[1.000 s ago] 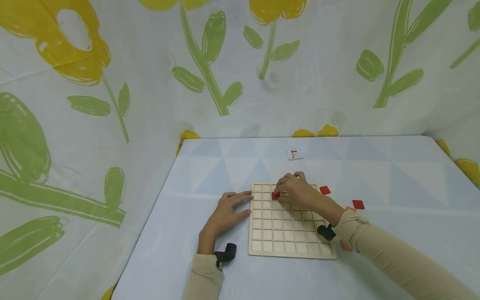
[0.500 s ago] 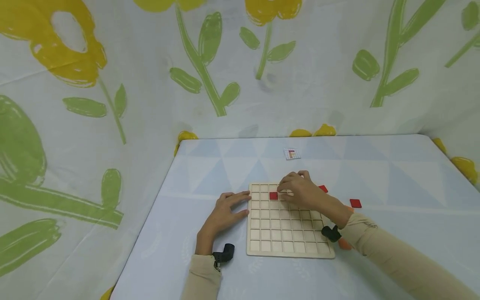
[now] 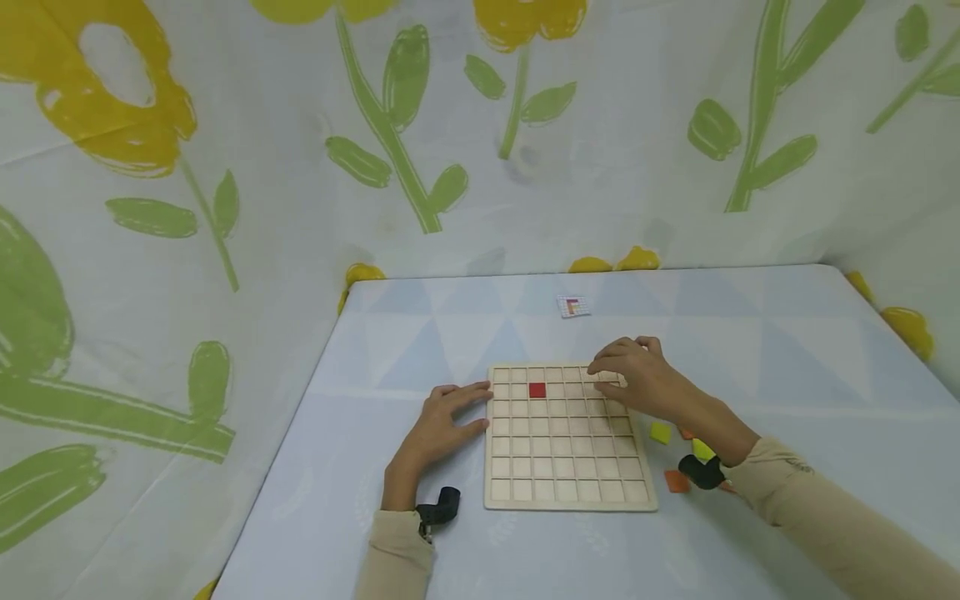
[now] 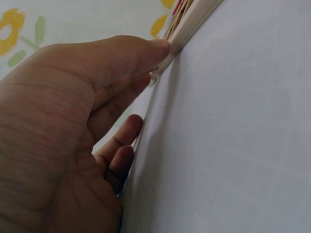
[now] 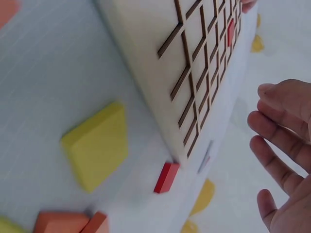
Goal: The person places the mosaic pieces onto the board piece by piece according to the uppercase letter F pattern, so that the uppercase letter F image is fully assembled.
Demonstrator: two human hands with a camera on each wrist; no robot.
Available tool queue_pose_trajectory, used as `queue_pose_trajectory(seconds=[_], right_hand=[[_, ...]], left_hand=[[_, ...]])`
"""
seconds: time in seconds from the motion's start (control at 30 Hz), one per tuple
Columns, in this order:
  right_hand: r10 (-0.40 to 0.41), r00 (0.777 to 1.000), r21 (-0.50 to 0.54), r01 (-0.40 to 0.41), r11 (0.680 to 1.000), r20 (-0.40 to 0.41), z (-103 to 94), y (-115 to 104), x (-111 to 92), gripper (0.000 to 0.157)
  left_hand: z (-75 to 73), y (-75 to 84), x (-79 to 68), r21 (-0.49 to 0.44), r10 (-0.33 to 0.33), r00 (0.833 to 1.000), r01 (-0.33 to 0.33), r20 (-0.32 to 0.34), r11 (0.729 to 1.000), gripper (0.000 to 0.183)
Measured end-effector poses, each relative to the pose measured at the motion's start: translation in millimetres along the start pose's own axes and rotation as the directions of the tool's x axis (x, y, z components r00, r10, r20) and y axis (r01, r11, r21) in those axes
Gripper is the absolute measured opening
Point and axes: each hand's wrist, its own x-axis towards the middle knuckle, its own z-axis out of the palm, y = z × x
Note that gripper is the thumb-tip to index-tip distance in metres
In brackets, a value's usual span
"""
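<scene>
A pale wooden grid board (image 3: 570,490) lies on the table, with one red square tile (image 3: 537,390) seated in a cell of its second row from the back. My left hand (image 3: 442,423) is at the board's left edge; in the left wrist view its thumb (image 4: 146,52) touches the wooden side. Over the board's back right corner hovers my right hand (image 3: 648,379), its fingers loosely bent. Nothing shows between those fingers (image 5: 274,124) in the right wrist view. Another red tile (image 5: 166,177) lies beside the board's corner there.
Right of the board lie yellow tiles (image 3: 661,432) and orange tiles (image 3: 677,481), partly under the right wrist. A small printed pattern card (image 3: 573,307) lies behind the board. A flower-printed curtain (image 3: 285,200) surrounds the table.
My right hand has let go of the red tile, which stays in its cell, and has moved right across the board. My left hand has stayed at the board's left edge.
</scene>
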Motion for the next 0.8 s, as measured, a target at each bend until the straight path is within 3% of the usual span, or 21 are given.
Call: queue_pose_trajectory(seconds=[0.37,0.63,0.8], right_hand=[[0.061,0.998,-0.014,-0.061,0.998,-0.027,-13.2,22.9,-35.4,0.021],[0.171,0.985,-0.024,-0.170,0.985,-0.001,-24.2,38.3,-59.0,0.023],[0.199,0.980,-0.041,-0.200,0.979,-0.022,-28.0,48.8,-72.6,0.022]], left_hand=[[3.6,-0.5,-0.5,0.019,-0.034,0.999,0.034,-0.002,0.999,0.044],[4.0,2.9,0.1,0.015,-0.057,0.998,0.057,-0.003,0.998,0.046],[2.9,5.1,-0.6,0.011,-0.080,0.997,0.080,0.004,0.997,0.045]])
